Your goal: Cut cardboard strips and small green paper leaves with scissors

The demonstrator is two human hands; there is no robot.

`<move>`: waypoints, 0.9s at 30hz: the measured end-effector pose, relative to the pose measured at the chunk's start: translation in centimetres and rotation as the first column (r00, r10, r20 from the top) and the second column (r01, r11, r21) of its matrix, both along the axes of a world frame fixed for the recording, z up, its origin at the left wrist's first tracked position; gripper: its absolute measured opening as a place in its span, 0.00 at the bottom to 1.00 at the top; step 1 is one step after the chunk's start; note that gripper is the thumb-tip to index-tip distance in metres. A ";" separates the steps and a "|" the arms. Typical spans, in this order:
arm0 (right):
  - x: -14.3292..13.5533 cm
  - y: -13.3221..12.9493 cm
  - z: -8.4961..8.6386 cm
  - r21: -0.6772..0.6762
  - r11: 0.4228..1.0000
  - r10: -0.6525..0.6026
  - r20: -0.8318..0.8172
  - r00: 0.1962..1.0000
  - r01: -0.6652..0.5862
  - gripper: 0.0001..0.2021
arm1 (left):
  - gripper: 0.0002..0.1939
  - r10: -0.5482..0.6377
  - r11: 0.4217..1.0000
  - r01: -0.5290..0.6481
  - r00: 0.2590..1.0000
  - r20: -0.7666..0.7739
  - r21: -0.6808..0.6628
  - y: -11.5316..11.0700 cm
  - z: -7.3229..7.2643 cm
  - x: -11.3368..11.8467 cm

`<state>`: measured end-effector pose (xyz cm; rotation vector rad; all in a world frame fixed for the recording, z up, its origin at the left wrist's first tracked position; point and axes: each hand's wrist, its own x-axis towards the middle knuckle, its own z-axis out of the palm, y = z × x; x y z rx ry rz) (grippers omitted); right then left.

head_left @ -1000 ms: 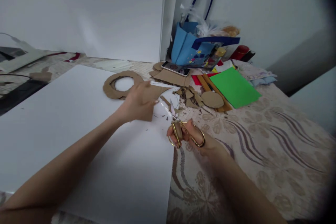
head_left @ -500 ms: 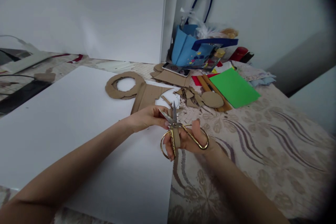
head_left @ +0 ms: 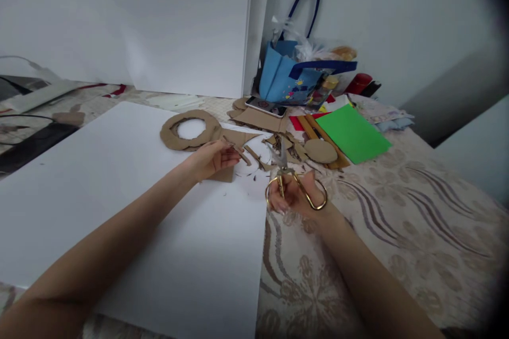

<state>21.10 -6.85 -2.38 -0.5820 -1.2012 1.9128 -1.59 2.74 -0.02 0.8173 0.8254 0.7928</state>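
Note:
My left hand (head_left: 214,160) is closed around a thin cardboard strip (head_left: 243,155), which pokes out past the fingertips. Below that hand lies a larger piece of cardboard (head_left: 225,175), partly covered by it. In my right hand (head_left: 296,196) is a pair of scissors (head_left: 284,168) with gold loop handles. Their blades stand apart and point away from me, near the loose cardboard scraps (head_left: 293,148). A cardboard ring (head_left: 169,135) rests on the white board (head_left: 131,169), beyond my left hand.
A cardboard disc (head_left: 321,151) and a green sheet (head_left: 353,135) lie on the right. Behind the scraps, a phone (head_left: 266,106) rests on cardboard. A blue bag (head_left: 276,71) stands at the back. Patterned cloth (head_left: 382,212) covers the table.
My left hand has moved left and away from the scissors, carrying the cardboard strip. My right hand has shifted right and slightly farther forward with the scissors.

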 end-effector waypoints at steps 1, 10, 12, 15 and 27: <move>0.0 0.2 -0.1 0.027 0.993 -0.115 0.024 0.993 0.114 0.30 | 0.07 -0.004 1.000 0.004 1.000 -0.008 -0.012 0.0 -0.1 0.0; -1.9 -0.2 -0.4 0.199 0.795 -0.607 0.263 0.750 0.574 0.11 | 0.25 -0.409 0.905 0.419 0.905 -0.121 0.077 -4.0 -0.6 2.2; -2.1 -0.4 -0.2 0.179 0.808 -0.589 0.291 0.754 0.562 0.11 | 0.30 -0.475 0.862 0.496 0.863 -0.172 0.105 -4.8 -0.6 2.7; -2.0 -0.5 -0.2 0.196 0.812 -0.583 0.324 0.745 0.550 0.09 | 0.25 -0.514 0.832 0.543 0.832 -0.210 0.113 -5.2 -0.3 3.0; -0.4 0.5 -1.3 0.228 0.746 -0.665 0.303 0.682 0.626 0.07 | 0.14 -0.210 0.668 0.640 0.651 -0.729 0.379 -2.4 -0.4 1.0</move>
